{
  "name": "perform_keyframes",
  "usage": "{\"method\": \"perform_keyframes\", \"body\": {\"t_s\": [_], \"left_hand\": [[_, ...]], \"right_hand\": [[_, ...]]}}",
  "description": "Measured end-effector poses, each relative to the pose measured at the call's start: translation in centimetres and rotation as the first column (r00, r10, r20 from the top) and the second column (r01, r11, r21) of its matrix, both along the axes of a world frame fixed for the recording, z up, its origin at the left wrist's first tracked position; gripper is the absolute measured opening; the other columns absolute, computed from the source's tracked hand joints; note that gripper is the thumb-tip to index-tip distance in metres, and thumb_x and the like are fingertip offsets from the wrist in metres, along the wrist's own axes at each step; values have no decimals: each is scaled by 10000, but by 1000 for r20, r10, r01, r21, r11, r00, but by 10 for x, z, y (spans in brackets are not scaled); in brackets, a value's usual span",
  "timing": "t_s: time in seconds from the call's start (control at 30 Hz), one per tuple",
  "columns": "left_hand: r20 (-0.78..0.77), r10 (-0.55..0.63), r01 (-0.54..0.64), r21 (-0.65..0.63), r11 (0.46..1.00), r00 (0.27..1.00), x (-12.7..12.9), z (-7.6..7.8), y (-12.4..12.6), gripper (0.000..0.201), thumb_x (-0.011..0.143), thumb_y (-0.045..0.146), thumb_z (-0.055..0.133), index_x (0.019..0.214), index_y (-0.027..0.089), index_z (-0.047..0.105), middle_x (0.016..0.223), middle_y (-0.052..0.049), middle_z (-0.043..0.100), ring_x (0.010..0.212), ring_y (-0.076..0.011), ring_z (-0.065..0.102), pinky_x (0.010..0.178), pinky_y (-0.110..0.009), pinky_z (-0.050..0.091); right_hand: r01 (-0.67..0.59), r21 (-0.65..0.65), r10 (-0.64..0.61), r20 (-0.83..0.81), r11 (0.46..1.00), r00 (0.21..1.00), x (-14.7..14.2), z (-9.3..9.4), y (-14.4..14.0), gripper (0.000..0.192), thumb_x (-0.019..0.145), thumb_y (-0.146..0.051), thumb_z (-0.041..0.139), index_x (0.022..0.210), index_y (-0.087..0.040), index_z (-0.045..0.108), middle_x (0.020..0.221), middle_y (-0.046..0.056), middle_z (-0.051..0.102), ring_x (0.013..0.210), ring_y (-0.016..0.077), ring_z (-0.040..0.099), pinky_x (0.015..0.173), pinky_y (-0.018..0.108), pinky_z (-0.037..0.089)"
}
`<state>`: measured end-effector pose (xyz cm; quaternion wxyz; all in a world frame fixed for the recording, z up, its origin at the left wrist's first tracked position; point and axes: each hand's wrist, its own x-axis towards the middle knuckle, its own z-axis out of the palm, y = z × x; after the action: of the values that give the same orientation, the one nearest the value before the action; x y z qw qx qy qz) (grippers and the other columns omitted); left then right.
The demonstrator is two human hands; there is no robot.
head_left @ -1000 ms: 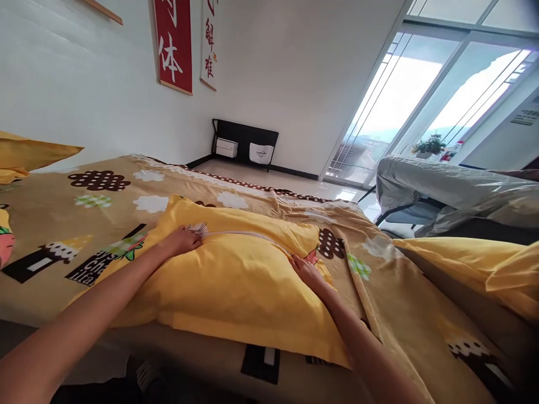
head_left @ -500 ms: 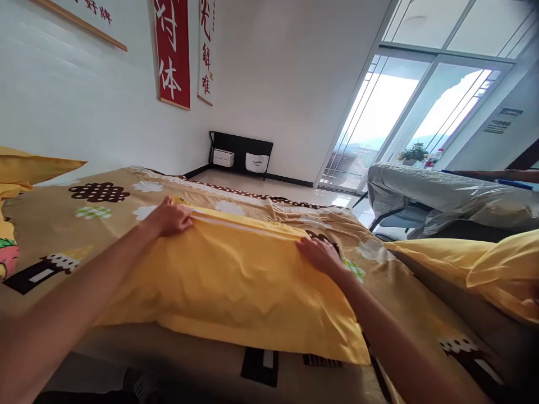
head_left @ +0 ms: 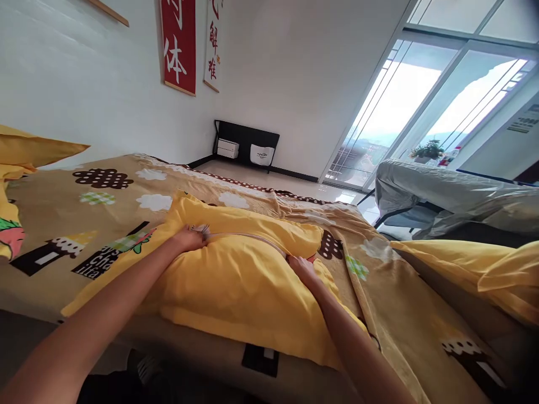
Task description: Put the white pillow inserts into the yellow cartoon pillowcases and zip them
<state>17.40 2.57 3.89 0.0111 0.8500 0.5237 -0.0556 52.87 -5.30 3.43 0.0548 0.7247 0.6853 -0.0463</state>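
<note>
A yellow pillowcase [head_left: 236,286] lies on the bed's near edge, its middle puffed up and wrinkled. Across its upper part runs a pale strip, perhaps a zipper or an opening edge, bowed between my hands. My left hand [head_left: 190,238] is closed on the cloth at the strip's left end, beside a small printed drawing. At the right end, the fingers of my right hand [head_left: 302,267] grip the cloth, their tips partly hidden in the folds. Whether anything is inside the pillowcase I cannot tell.
A brown patterned blanket [head_left: 269,205] covers the bed. More yellow bedding lies at the left [head_left: 37,147] and at the right [head_left: 446,261]. Beyond stand a plastic-covered bed or table [head_left: 446,185], a low black rack [head_left: 246,137] by the wall, and a glass door.
Both hands have come nearer to me. The pillowcase's far edge, folded over before, now lies spread out beyond the strip, and the middle bulges more.
</note>
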Motion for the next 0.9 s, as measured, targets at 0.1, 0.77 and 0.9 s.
{"method": "perform_keyframes", "body": {"t_s": [0.1,0.77,0.9], "left_hand": [[-36,10,-11,-17,1000,999,-7,8,-1,411,920,346,321,912,168,691,1064,-176,702,1039,-326,612,960,-548,304],[156,112,-123,63,990,981,-35,69,-14,360,849,316,328,819,167,655,898,-101,696,883,-278,600,928,-491,287],[294,109,-142,93,986,950,-25,97,-23,351,850,300,326,801,168,648,904,-68,700,902,-261,601,947,-497,271]], "right_hand": [[6,14,-6,-23,1000,1000,9,5,-1,372,976,-351,344,997,-223,693,1037,136,719,942,252,674,728,346,461],[29,173,-36,37,984,999,30,62,-26,469,973,-298,267,982,-126,703,1051,189,693,961,277,643,801,347,419],[-108,95,112,-32,990,993,51,89,-28,425,968,-410,337,1025,-193,697,1016,95,714,914,212,644,785,285,427]]}}
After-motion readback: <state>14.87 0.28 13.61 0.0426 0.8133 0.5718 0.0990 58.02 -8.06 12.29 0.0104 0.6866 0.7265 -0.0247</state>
